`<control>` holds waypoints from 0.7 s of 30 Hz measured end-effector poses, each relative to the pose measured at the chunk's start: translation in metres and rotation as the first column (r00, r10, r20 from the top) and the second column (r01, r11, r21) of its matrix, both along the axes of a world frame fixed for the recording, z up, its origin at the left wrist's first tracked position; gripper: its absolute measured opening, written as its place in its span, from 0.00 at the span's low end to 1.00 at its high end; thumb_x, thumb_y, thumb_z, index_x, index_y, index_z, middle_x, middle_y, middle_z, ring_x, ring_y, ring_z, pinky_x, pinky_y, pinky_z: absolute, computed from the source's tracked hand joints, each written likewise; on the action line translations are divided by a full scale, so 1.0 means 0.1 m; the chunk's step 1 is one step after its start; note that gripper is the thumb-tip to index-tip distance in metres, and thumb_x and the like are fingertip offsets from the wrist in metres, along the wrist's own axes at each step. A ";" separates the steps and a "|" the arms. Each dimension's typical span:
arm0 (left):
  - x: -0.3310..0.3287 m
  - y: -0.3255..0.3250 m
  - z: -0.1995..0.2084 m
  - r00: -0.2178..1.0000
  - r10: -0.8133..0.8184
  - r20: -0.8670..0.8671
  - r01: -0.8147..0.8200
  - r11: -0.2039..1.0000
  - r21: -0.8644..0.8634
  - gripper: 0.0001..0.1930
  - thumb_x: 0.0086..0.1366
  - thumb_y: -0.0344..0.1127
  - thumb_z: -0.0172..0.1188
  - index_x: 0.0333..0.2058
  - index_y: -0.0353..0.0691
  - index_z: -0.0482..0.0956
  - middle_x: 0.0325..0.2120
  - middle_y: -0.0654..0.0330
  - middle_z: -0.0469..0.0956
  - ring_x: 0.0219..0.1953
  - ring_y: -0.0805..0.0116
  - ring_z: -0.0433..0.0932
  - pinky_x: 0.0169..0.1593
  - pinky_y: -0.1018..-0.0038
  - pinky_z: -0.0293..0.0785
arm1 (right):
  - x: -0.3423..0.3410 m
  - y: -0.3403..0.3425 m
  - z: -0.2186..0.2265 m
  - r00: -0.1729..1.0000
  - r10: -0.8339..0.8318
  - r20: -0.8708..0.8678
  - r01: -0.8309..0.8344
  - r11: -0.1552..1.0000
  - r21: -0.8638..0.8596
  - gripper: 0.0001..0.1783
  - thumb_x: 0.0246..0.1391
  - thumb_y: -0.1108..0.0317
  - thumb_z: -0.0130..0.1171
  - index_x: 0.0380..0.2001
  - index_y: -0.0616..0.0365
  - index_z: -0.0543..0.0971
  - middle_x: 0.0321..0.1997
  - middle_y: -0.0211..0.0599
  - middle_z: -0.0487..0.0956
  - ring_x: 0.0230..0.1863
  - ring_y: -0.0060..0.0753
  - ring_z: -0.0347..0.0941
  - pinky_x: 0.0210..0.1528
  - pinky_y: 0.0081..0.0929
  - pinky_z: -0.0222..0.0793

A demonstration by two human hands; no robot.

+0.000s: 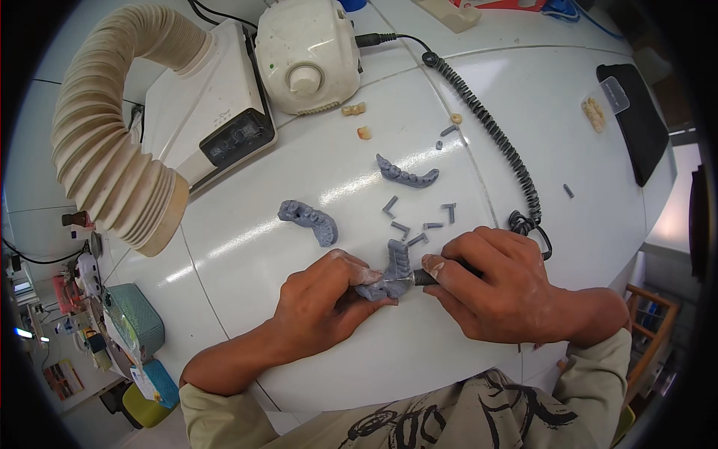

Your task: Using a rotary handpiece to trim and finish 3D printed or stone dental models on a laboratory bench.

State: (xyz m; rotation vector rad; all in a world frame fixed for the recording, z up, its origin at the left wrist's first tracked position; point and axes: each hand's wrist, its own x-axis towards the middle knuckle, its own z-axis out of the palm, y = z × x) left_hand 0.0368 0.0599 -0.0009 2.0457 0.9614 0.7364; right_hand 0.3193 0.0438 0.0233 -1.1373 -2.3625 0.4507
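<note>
Pinched in the fingers of my left hand (pixel 321 292) is a grey dental model (pixel 399 258) with a row of teeth, held above the white table. My right hand (pixel 493 284) grips a black rotary handpiece (pixel 425 278), its metal tip against the model or right beside it. Pale dust coats several of my fingers. Beyond my hands lie two more grey dental models, a curved one (pixel 310 221) to the left and a slimmer one (pixel 406 173) farther off. Short grey pegs (pixel 400 229) are scattered between them and my right hand.
A ribbed beige suction hose (pixel 97 150) arches at the left from a white box unit (pixel 209 97). Next to it stands a white control unit (pixel 307 60) with a knob. Its coiled black cord (pixel 493 112) runs down the right side. Small tooth-coloured pieces (pixel 353 109) lie nearby.
</note>
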 end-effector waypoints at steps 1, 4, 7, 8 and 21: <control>0.00 0.01 0.00 1.000 -0.005 0.003 0.005 1.000 0.009 0.22 0.56 0.29 0.87 0.44 0.34 0.83 0.36 0.54 0.85 0.31 0.62 0.86 0.30 0.69 0.83 | 0.00 0.00 0.00 1.000 0.000 0.001 0.000 1.000 -0.001 0.14 0.52 0.68 0.77 0.41 0.58 0.88 0.35 0.32 0.76 0.32 0.32 0.77 0.29 0.31 0.73; 0.00 0.00 0.00 1.000 -0.007 0.007 0.007 1.000 0.008 0.22 0.57 0.29 0.87 0.44 0.34 0.83 0.36 0.54 0.85 0.31 0.62 0.86 0.30 0.70 0.83 | 0.00 0.00 0.00 1.000 0.003 -0.001 -0.003 1.000 -0.001 0.14 0.52 0.68 0.78 0.41 0.58 0.88 0.35 0.32 0.76 0.32 0.32 0.77 0.29 0.31 0.73; 0.00 0.00 0.00 1.000 -0.010 0.007 0.010 1.000 0.002 0.22 0.57 0.29 0.87 0.44 0.34 0.83 0.36 0.54 0.85 0.30 0.63 0.86 0.30 0.70 0.83 | 0.01 0.01 0.01 1.000 0.021 -0.010 -0.021 1.000 -0.012 0.14 0.51 0.68 0.78 0.41 0.58 0.88 0.35 0.32 0.76 0.32 0.32 0.77 0.30 0.32 0.73; 0.00 0.00 0.00 1.000 -0.015 0.004 0.015 1.000 0.005 0.22 0.57 0.29 0.87 0.44 0.34 0.83 0.36 0.54 0.85 0.30 0.63 0.86 0.30 0.70 0.83 | 0.01 0.01 0.01 1.000 0.018 -0.004 -0.018 1.000 -0.016 0.14 0.51 0.68 0.78 0.41 0.58 0.88 0.35 0.32 0.76 0.33 0.32 0.77 0.30 0.32 0.73; 0.00 0.00 0.00 1.000 -0.012 -0.008 0.012 1.000 -0.010 0.22 0.57 0.30 0.88 0.44 0.34 0.83 0.36 0.54 0.85 0.30 0.62 0.87 0.30 0.70 0.83 | 0.02 0.01 0.02 0.999 0.030 -0.012 -0.030 0.999 -0.034 0.15 0.51 0.68 0.78 0.42 0.60 0.88 0.35 0.33 0.76 0.32 0.33 0.77 0.29 0.32 0.73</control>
